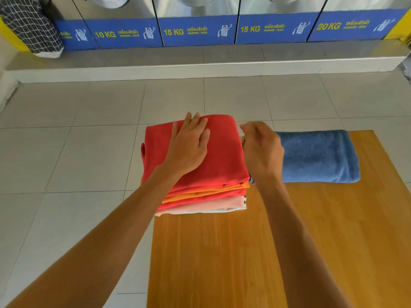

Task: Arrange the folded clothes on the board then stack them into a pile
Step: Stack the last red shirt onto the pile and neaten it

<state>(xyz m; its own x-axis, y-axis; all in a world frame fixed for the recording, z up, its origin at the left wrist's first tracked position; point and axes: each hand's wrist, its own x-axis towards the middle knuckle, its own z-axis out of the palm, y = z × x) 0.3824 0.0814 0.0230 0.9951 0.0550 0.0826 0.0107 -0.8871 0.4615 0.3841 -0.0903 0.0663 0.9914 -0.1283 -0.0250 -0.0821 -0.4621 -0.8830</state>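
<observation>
A pile of folded clothes point(206, 192) sits at the far left corner of the wooden board point(266, 252), its left side hanging slightly past the board's edge over the tiled floor point(89, 130). Top item is a red garment point(222, 152); under it, visible at the near edge, come an orange layer point(200, 195), more red, a pale pink layer point(211, 203) and a white one point(222, 210) at the bottom.

The left hand point(189, 147) lies flat on top of the red garment, palm down, fingers spread & pointing away from the person; it presses w/o gripping anything. The right hand point(262, 150) is at the pile's right side, fingers curled inward toward the stack's edge. Whether it actually pinches cloth can't be told, since the fingertips are hidden behind the hand itself. A small bit of dark patterned fabric point(251, 180) pokes out just below the right wrist, at the pile's right edge.

A folded blue towel point(320, 156) lies alone on the board, just right of the right hand, apart from the pile, near the far edge.

Background: a row of washers w/ blue panels point(200, 31) marked 10 KG, 15 KG, 15 KG, 20 KG, on a raised grey step point(200, 61). A black-and-white checked bag point(29, 25) stands on that step at far left.
</observation>
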